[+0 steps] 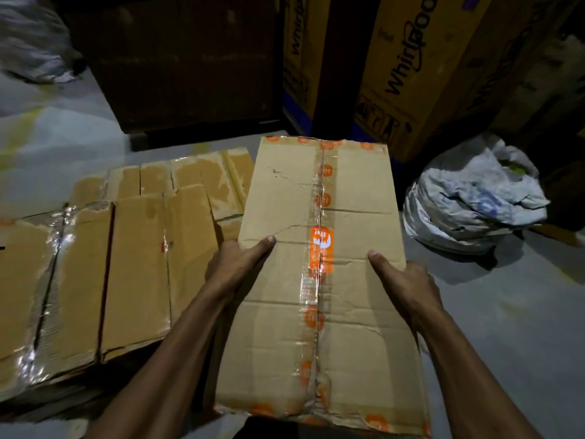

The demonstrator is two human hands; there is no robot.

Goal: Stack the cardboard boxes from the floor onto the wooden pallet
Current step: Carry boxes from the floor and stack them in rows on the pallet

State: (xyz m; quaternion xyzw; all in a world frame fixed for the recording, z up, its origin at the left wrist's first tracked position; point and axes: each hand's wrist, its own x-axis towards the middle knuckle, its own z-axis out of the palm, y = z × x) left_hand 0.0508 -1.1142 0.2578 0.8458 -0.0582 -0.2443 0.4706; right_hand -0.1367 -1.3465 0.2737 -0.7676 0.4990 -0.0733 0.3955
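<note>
I hold a long cardboard box (278,312) sealed with clear tape bearing orange logos, its top face toward me. My left hand (235,264) grips its left side with the thumb on top. My right hand (402,286) grips its right side the same way. To the left lie several taped cardboard boxes (95,264) packed side by side in a low layer. A dark strip under their near edge may be the wooden pallet (63,403), but it is too dim to tell.
Tall Whirlpool cartons (411,68) stand at the back right, a dark large carton (183,58) at the back centre. A stuffed white plastic bag (474,198) sits on the grey floor (522,312) to the right. Another pale bundle (31,36) is at the far left.
</note>
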